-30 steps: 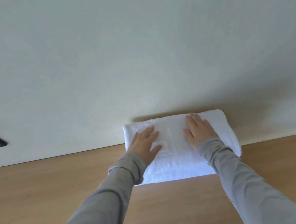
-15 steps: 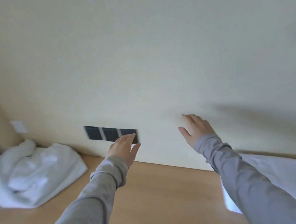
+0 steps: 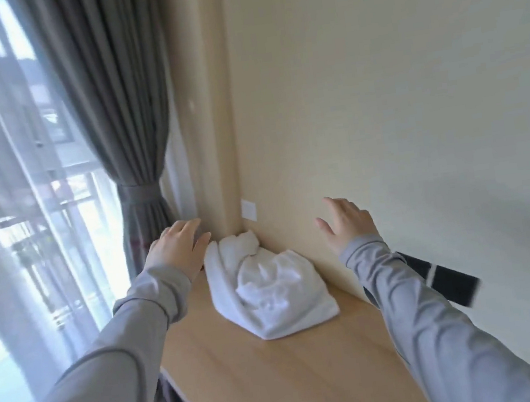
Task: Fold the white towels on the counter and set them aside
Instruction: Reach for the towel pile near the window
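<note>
Spread and empty, the left hand [image 3: 175, 250] and right hand [image 3: 348, 223] flank the crumpled white towel [image 3: 268, 288]; grey curtain [image 3: 118, 119] far left

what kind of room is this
Probably a hotel or guest room: a wooden counter along the wall, a tied-back grey curtain by a window, and a crumpled white towel on it.

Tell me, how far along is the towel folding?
Done: no folded towel shows in this view. In hand: nothing yet; the left hand and right hand are open on either side of a crumpled white towel on the counter. Left: fold it and set it aside.
</note>
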Motion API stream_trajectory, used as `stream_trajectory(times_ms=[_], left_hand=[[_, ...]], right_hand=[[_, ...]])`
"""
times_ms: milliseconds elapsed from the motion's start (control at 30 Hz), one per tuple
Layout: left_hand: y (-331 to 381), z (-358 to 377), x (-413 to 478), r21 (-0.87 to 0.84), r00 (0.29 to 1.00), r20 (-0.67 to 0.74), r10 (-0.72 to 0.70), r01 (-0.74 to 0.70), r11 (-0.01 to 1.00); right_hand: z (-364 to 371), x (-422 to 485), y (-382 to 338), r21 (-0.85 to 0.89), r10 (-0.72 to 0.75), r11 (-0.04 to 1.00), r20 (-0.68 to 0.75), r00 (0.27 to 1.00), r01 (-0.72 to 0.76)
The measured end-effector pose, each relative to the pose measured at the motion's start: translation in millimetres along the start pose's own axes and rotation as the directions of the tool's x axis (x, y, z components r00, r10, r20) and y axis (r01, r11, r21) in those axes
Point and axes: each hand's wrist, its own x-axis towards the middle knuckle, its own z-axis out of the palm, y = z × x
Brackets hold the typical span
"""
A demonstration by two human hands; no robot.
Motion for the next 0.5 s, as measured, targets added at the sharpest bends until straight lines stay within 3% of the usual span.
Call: stream_trajectory(times_ms=[200,367,500], left_hand=[[-84,24,20,-0.040,0.992,0.004,-0.130,0.130,0.991],[-124,74,72,-0.136,0.986,0.063,-0.153,0.160,0.978],[-142,128,107,-0.222,0.964,0.195,-0.181,0.223,0.949]], right_hand=[[74,39,-48,0.067,-0.012,0.998,0.098,0.995,0.006],[142,76,-58,0.273,0.106,0.951,0.146,0.984,-0.143],[199,89,-41,0.374,0.243,0.864,0.280,0.929,-0.338]])
